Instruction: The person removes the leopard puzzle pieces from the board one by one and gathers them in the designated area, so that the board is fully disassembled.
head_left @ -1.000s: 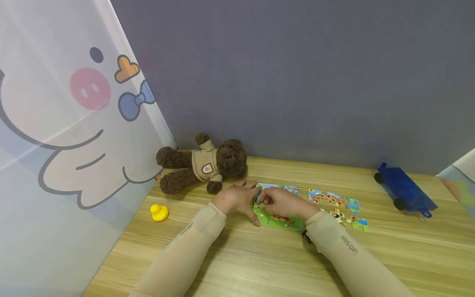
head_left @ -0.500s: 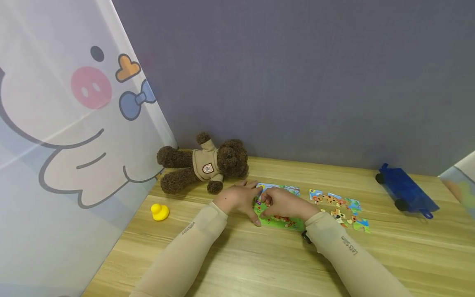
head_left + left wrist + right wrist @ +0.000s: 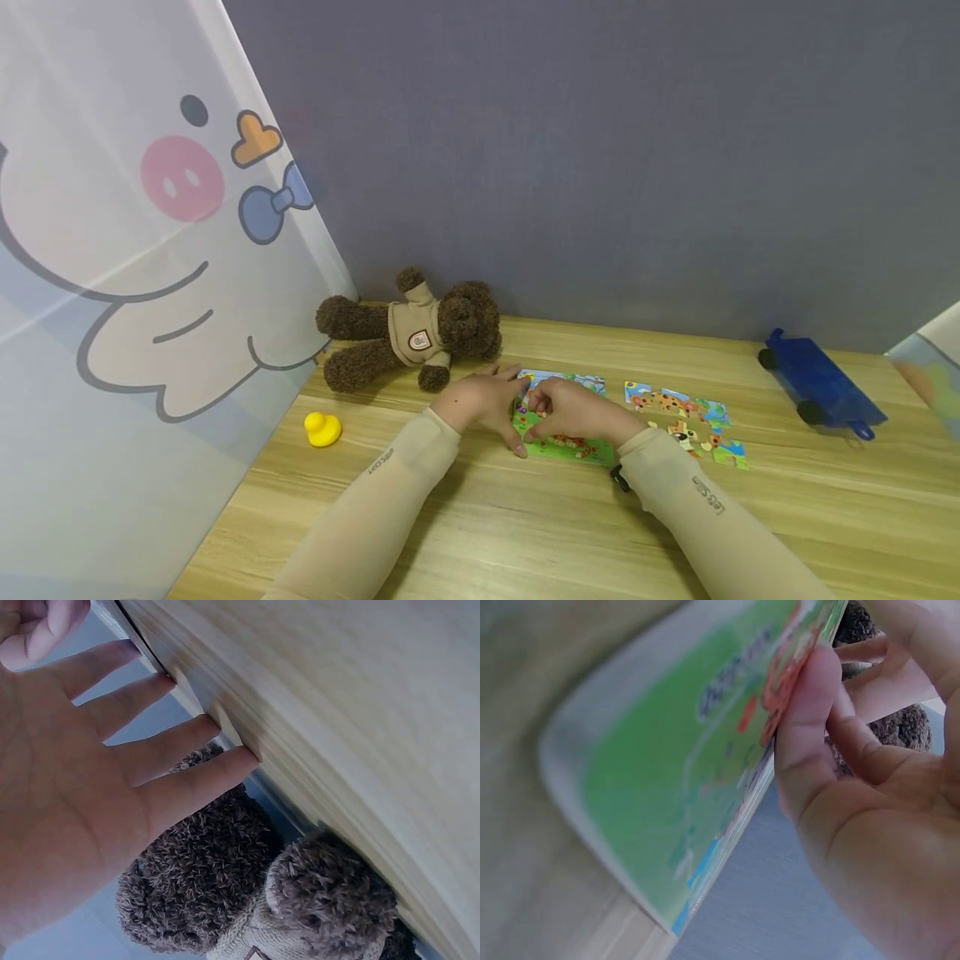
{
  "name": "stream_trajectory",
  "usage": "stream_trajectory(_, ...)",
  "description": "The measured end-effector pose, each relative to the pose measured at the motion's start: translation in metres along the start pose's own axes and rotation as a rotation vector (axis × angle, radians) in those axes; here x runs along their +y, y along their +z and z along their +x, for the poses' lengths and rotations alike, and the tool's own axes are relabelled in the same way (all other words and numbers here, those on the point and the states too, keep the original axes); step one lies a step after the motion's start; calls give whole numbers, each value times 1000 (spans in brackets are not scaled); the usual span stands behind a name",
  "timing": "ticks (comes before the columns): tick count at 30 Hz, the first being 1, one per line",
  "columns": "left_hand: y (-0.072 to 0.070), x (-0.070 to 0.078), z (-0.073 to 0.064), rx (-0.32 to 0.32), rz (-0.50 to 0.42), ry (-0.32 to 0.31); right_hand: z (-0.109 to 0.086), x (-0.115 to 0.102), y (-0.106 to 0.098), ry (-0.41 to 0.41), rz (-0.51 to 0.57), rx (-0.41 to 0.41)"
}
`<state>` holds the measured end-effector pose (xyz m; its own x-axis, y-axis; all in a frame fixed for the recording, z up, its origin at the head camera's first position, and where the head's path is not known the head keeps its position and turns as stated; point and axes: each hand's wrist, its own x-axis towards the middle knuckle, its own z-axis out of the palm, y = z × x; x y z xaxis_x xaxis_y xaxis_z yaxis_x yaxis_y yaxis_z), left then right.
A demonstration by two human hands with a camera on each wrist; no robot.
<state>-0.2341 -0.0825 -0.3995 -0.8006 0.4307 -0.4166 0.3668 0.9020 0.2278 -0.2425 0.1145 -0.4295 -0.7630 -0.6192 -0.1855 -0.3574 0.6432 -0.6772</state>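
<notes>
A puzzle board point(image 3: 562, 452), green with a blue strip along the top, lies flat on the wooden table between my hands. My left hand point(image 3: 483, 404) spreads along its left side, thumb low and fingers high. In the left wrist view, straight left fingers point(image 3: 176, 784) reach down to the table surface. Over the board's left part is my right hand point(image 3: 577, 410), fingers bent and thumb tip down on the board. The right wrist view shows that thumb point(image 3: 810, 697) at the printed surface; whether a piece sits under the fingertips is hidden. Several puzzle pieces point(image 3: 667, 404) lie to the right.
A brown teddy bear point(image 3: 416, 333) lies on its back behind the left hand. Farther left stands a yellow rubber duck point(image 3: 322, 429). A blue toy wagon point(image 3: 821, 383) is at the right rear. A grey wall panel point(image 3: 585, 183) closes off the back.
The right fingers shift very slightly over the board's left part. My left hand stays at the board's edge, and the loose pieces lie as before.
</notes>
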Motion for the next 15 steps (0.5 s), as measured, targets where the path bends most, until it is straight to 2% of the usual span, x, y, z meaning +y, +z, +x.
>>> stream_trajectory(7, 1, 0, 0, -7, -5, -6, -1, -3, 2, 11, -50, 5)
stream_trajectory(15, 0, 0, 0, -12, -3, -4, 0, -4, 0, 11, -15, -13)
